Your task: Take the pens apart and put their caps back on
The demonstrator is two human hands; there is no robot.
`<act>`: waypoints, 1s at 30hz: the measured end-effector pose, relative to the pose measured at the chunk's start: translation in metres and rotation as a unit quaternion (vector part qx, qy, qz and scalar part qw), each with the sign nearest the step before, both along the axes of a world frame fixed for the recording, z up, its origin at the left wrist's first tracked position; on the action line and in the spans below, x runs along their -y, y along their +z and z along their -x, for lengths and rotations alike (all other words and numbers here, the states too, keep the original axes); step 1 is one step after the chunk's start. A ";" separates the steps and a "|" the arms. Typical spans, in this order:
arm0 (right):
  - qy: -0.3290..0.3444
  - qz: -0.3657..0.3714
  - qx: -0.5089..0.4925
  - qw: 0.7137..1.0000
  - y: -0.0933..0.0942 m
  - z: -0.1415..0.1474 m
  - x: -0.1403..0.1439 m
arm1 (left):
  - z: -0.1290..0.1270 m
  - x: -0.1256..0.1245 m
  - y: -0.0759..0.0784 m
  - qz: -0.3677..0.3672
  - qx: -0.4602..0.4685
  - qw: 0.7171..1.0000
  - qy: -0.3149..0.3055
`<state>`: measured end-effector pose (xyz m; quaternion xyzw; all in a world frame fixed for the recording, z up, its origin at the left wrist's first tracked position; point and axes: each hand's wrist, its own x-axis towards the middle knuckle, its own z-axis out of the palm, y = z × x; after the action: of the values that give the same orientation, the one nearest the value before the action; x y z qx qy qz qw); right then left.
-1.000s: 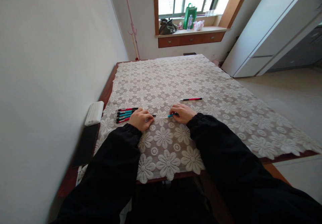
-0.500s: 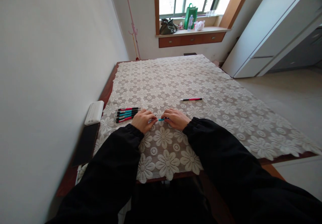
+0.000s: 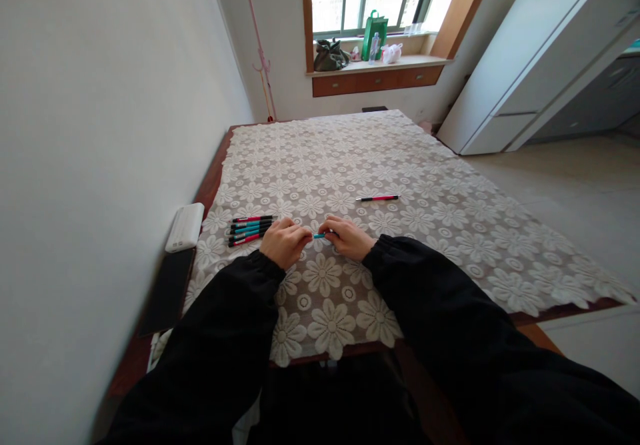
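Note:
My left hand and my right hand both pinch a teal pen between them, low over the white floral lace tablecloth. Only a short teal piece shows between the fingertips. Just left of my left hand lies a row of several pens, red and teal with black ends. A single red pen rests on the cloth beyond my right hand.
A white box and a dark flat slab lie at the table's left edge by the wall. Far off, a window sill holds bags and a bottle. A white cabinet stands on the right.
My hands have come closer together, so the visible span of the teal pen between them has shortened. The other pens have stayed put.

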<state>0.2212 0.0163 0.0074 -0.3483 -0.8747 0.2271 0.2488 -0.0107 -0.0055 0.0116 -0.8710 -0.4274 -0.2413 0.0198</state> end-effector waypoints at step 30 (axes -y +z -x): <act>-0.119 0.017 -0.015 0.993 -0.010 -0.003 -0.009 | 0.011 -0.008 0.003 0.037 0.101 0.987 0.117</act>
<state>0.2246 0.0257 -0.0026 -0.4508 -0.8190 0.2164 0.2815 -0.0214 0.0023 0.0141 -0.7864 -0.5349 -0.3079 -0.0273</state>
